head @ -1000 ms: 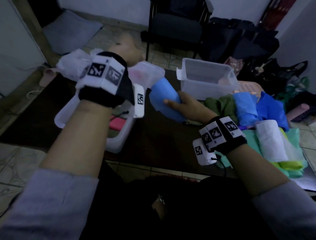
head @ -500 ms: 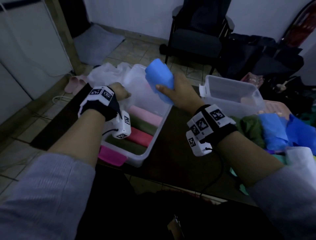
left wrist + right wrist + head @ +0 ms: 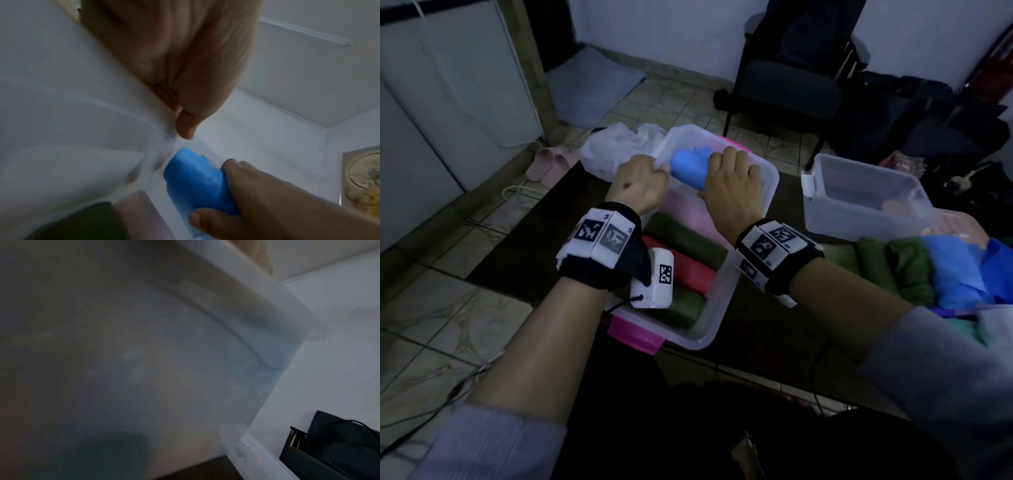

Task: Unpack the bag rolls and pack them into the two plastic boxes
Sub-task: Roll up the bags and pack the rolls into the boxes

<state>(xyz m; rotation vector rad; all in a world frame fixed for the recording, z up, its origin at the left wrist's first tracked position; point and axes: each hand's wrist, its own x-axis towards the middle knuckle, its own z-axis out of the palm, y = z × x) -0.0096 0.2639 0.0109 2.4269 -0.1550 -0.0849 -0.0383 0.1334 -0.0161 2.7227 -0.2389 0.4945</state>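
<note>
- The right hand had its fingers curled round a blue roll inside the near box.
- The left hand pinched that box's far-left rim.

The rectangular translucent plastic box looks smooth and faintly frosted. Inside it, at twelve o'clock, the crinkly blue plastic bag roll has a soft sheen. The dark tabletop is matt; the floor tiles look dull.

Blue roll, pink-latched clear box
</note>
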